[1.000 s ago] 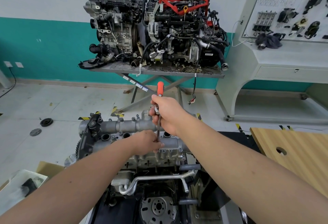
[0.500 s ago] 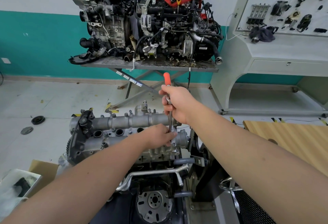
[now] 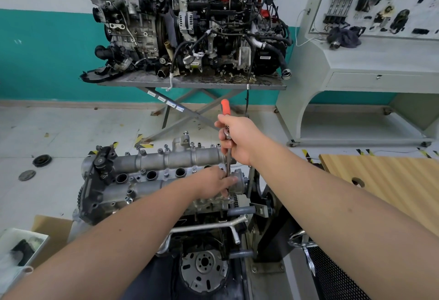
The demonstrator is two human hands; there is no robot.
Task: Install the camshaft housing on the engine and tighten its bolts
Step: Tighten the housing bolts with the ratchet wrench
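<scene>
The grey camshaft housing (image 3: pixel 166 169) lies on top of the engine (image 3: pixel 202 269) in front of me, with bolts along its edges. My right hand (image 3: pixel 240 138) grips an orange-handled ratchet (image 3: pixel 225 107) near its head. A long extension bar (image 3: pixel 228 164) runs from the ratchet head straight down to the housing's right end. My left hand (image 3: pixel 215 184) rests on the housing there, its fingers round the bar's lower end. The bolt under the bar is hidden by my fingers.
Two other engines (image 3: pixel 190 22) stand on a metal table (image 3: pixel 190 83) against the far wall. A grey training console (image 3: pixel 370 62) is at the right. A wooden board (image 3: pixel 389 181) lies near my right arm. A cardboard box (image 3: pixel 50 228) sits at the lower left.
The ratchet's orange handle points further right than one second ago, my right hand with it. My left hand stays at the bar's lower end. My view has shifted slightly.
</scene>
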